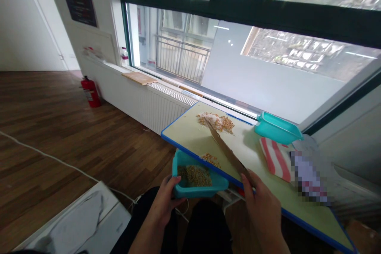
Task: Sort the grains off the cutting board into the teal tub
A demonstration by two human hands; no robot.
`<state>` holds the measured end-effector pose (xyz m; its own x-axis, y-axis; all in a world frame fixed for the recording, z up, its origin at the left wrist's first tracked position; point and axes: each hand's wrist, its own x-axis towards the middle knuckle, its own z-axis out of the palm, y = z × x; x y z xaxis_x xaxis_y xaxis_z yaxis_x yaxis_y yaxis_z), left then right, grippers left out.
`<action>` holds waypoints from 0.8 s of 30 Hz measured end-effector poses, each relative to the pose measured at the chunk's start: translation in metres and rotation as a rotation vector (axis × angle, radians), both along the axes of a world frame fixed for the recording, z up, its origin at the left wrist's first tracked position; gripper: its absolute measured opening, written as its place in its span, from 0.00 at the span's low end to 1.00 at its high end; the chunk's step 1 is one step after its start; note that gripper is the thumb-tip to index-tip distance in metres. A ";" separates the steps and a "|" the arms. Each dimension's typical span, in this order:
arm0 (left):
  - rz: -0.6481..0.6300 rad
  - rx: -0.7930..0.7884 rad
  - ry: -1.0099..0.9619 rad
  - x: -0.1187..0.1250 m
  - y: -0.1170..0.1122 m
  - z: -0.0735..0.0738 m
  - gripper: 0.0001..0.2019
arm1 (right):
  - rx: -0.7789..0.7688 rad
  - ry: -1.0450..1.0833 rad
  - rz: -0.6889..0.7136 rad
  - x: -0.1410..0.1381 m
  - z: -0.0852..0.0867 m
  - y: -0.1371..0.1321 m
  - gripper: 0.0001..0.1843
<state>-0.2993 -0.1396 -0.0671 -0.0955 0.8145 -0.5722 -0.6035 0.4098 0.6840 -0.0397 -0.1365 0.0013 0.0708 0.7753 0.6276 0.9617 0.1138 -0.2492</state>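
My left hand (166,202) grips the near left corner of a teal plastic tray (218,184) partly filled with small tan grains (195,175), held just below the table's blue edge. My right hand (262,206) is closed on a long brown cardboard strip (226,151) that lies slanted across the pale green table (190,135). The strip's far tip reaches a larger pile of grains (220,122). A smaller heap of grains (210,159) lies at the table edge right above the tray.
A second teal tray (276,127) stands at the table's back beside a red-and-white striped cloth (275,158). A radiator (160,107) runs below the window. A red fire extinguisher (91,92) stands on the wooden floor. A white box (83,222) sits lower left.
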 end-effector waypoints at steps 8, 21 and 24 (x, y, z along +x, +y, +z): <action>-0.002 -0.005 0.009 -0.003 0.000 -0.001 0.13 | -0.025 -0.082 -0.052 -0.040 0.023 -0.018 0.33; -0.047 0.023 0.005 -0.005 -0.002 -0.001 0.18 | -0.018 0.024 -0.106 -0.065 0.035 -0.036 0.42; -0.033 0.024 -0.009 -0.009 -0.002 -0.001 0.17 | -0.018 0.038 -0.108 -0.069 0.034 -0.040 0.40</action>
